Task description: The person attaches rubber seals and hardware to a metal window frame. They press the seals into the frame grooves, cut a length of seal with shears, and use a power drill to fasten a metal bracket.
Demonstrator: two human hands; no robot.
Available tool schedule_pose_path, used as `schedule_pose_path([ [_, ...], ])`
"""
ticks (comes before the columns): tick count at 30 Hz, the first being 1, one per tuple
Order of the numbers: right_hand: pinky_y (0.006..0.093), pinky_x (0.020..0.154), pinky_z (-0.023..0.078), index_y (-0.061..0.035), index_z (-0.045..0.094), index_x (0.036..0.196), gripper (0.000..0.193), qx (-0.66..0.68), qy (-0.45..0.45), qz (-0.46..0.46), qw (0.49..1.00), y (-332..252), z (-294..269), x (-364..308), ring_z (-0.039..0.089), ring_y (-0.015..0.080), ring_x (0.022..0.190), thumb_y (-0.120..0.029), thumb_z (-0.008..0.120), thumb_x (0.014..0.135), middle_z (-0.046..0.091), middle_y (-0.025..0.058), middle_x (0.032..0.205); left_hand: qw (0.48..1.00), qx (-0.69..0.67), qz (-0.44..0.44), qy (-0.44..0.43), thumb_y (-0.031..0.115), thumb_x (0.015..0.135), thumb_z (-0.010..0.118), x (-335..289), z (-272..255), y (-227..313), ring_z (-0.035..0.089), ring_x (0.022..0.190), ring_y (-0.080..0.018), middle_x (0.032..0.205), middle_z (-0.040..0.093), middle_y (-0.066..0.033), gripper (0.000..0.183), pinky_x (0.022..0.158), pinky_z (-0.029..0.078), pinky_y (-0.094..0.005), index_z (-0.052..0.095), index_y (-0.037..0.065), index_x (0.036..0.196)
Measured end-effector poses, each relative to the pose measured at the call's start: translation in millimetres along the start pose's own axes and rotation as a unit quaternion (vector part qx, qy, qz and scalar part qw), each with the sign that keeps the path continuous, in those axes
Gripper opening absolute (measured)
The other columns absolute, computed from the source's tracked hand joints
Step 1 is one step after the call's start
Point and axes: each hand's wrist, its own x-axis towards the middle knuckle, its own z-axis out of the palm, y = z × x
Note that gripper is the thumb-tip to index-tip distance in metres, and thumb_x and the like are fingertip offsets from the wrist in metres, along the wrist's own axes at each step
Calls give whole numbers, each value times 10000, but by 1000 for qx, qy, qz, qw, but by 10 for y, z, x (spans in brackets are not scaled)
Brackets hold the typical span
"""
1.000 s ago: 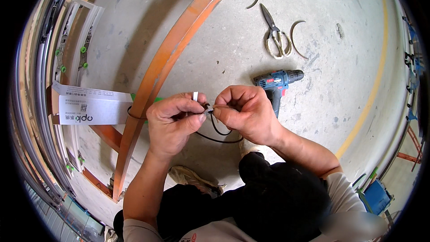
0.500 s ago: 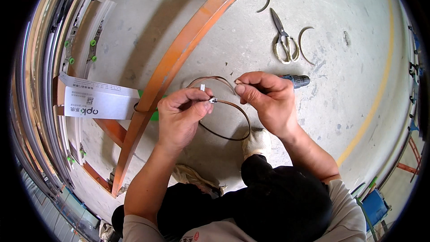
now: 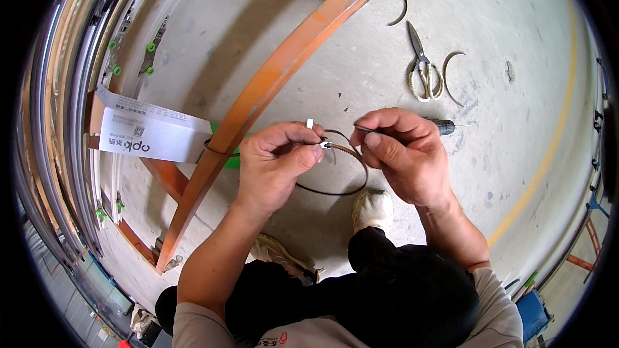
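My left hand (image 3: 274, 166) is closed in a pinch on a small metal clip (image 3: 327, 145) fitted to a thin dark toothed belt (image 3: 332, 194). A little white tab (image 3: 310, 123) sticks up behind its fingertips. From the clip the belt bends round in a loop below and between my hands. My right hand (image 3: 412, 158), a short gap away, pinches a dark strip between thumb and fingers, its short end pointing left toward the clip. This strip looks like part of the same belt, but my fingers hide where it joins.
An orange metal frame (image 3: 271, 80) rises on the left, with a white printed carton (image 3: 155, 130) beside it and long metal profiles (image 3: 71, 109) beyond. Scissors (image 3: 422, 67), a cut belt piece (image 3: 449, 80) and a power drill (image 3: 445, 126) lie on the floor ahead right.
The whole view has shifted a little, moving the floor things to the right. The dark strip's end now shows at my right fingertips, and the belt's upper arc looks smaller. Both pinches stay closed.
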Motion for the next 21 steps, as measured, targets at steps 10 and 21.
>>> schedule_pose_path([
  [10,263,740,496,11,704,951,141,-267,-18,-133,954,15,121,1,630,155,883,80,725,830,645,108,956,999,11,37,0,-41,848,713,-3,39,12,643,792,-168,989,688,-151,171,777,531,-311,678,-63,1014],
  [21,231,676,464,7,721,923,146,-248,1,-76,966,80,165,21,590,84,785,66,757,794,645,56,917,998,41,44,0,-61,828,693,-29,32,70,630,778,-176,1001,686,-159,173,761,523,-319,680,-62,1001],
])
